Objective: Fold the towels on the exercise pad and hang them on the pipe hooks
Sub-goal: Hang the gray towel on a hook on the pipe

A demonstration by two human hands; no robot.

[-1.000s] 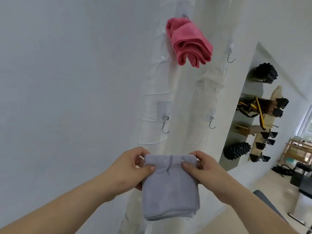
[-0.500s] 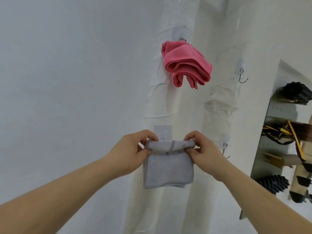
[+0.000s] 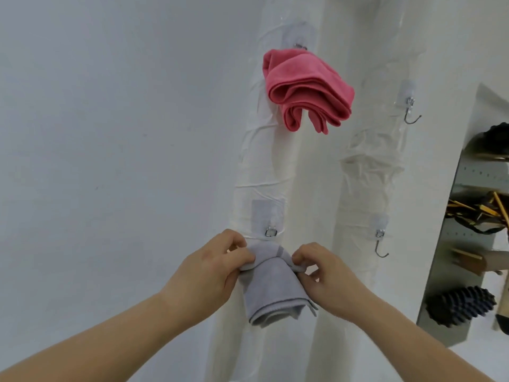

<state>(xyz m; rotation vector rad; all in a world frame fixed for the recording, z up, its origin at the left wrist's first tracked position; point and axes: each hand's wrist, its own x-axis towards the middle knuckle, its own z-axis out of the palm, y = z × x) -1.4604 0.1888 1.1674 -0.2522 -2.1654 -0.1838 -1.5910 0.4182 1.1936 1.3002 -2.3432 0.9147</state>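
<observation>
Two hands: left hand [image 3: 209, 271] and right hand [image 3: 327, 277] each pinch the folded grey towel [image 3: 271, 290], lower centre;
Pink towel [image 3: 305, 86]: hangs bunched, upper centre

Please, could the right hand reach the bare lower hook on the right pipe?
Probably yes: nothing lies between the right hand and the hook, though that hand pinches the grey towel.

Plain white wall [image 3: 110, 133] on the left; grey rack [image 3: 468, 172] at right holding dark ridged rollers [image 3: 465, 307].
</observation>
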